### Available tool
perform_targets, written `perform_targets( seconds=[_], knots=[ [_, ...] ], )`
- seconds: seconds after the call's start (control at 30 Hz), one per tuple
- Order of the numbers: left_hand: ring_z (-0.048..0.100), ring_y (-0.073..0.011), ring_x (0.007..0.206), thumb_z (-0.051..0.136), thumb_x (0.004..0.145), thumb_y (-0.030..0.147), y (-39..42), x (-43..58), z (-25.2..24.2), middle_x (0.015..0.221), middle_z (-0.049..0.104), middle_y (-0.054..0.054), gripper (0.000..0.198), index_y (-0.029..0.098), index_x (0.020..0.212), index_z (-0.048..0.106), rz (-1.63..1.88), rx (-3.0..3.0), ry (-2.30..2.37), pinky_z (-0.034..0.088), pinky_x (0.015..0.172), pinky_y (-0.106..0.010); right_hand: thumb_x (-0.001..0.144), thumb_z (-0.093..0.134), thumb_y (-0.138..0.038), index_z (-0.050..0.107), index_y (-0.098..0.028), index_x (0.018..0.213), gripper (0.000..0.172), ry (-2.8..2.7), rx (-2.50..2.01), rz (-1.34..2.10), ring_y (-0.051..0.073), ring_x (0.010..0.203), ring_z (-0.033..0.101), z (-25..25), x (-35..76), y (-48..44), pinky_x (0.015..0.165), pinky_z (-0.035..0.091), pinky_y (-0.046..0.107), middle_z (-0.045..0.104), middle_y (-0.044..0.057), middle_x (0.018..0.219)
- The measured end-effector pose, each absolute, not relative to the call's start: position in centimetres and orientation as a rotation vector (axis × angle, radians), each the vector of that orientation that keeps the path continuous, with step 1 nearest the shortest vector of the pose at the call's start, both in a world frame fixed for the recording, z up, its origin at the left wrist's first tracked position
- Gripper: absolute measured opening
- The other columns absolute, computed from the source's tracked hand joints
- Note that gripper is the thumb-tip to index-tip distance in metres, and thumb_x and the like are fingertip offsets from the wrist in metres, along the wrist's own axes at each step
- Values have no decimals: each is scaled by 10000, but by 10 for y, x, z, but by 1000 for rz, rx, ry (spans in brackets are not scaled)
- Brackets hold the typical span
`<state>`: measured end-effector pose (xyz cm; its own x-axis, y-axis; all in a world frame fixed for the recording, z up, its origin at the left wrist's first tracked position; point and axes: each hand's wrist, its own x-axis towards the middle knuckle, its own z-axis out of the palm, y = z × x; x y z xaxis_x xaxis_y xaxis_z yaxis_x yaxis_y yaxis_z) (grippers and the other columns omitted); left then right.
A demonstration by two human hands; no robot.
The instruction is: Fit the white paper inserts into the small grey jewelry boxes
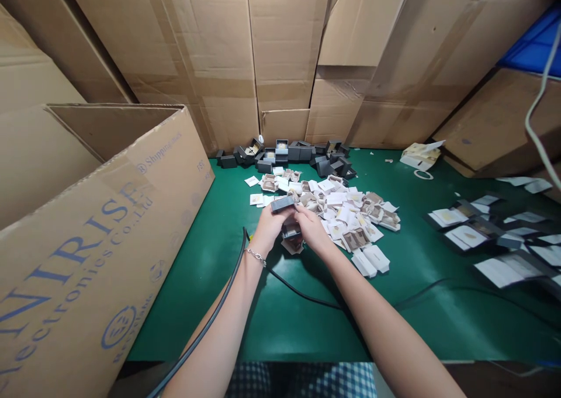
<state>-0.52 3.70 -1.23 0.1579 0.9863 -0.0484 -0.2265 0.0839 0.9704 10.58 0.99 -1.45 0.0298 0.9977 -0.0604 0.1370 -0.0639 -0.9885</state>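
Centre frame, over my green desk (284, 328): left hand (268, 227) grip pinches dark lid (283, 203); right hand (312, 227) pinches small box (291, 232). I judge mating needs aligned edges.

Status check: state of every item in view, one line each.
left hand: gripping dark lid, held above box
right hand: gripping dark box, open
big carton: flaps open, tilted
back boxes: heaped, some open
white inserts: loose pile

Open carton (87, 240) left, blue crate (537, 47) right
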Motion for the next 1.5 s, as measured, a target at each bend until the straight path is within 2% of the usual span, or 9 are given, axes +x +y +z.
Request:
perform_targets(
  seconds=[0.13,0.27,0.43,0.63,0.83,0.93,1.23,1.5],
  knots=[
    [616,-182,773,705,655,304,37,-3,-14,846,679,-66,280,132,856,614,1141,931,966,482,761,-328,774,435,-368,588,-202,814,229,-1252,-1373,1164,124,485,501,-15,105,11,409,400,231,541,-24,593],
    [614,-168,793,638,711,260,36,-1,-13,893,676,-59,240,158,926,608,1142,1037,1038,482,728,-287,800,412,-394,576,-205,874,262,-1074,-1386,1302,150,421,507,-16,107,17,359,353,254,537,-15,541],
    [609,-177,781,607,679,164,39,-3,-17,889,684,-72,241,149,915,649,1074,1276,1215,474,734,-299,762,475,-350,583,-203,867,211,-958,-1408,1340,152,462,548,-11,112,19,391,404,260,572,-9,588],
    [615,-172,702,576,652,91,39,-6,-9,779,674,-57,257,129,898,640,998,1224,1113,492,713,-314,729,548,-340,604,-184,833,196,-1004,-1399,1321,127,472,526,-8,112,18,425,422,238,559,-32,561],
    [626,-185,743,611,613,52,38,-4,-13,803,674,-70,260,120,865,602,963,1304,1184,482,672,-282,727,590,-420,653,-160,782,274,-1067,-1305,1272,171,663,618,-19,114,23,652,495,284,676,19,700],
    [619,-178,733,613,618,53,38,-4,-16,804,669,-63,268,127,876,595,963,1321,1215,478,657,-274,720,592,-467,663,-157,797,327,-1129,-1329,1214,190,699,624,-24,115,24,702,497,313,687,25,737],
    [592,-156,729,559,589,3,35,-3,-15,788,650,-31,275,143,822,598,1019,1404,1214,455,671,-258,676,584,-487,669,-172,816,355,-1253,-1390,1095,181,718,570,-27,115,23,668,432,289,657,8,751],
    [557,-131,670,559,609,24,32,0,-17,758,619,-4,261,170,825,566,1083,1463,1300,418,615,-242,630,611,-397,618,-168,663,231,-1207,-1298,1074,142,646,508,-22,115,23,634,383,260,596,-21,634]
  ],
)
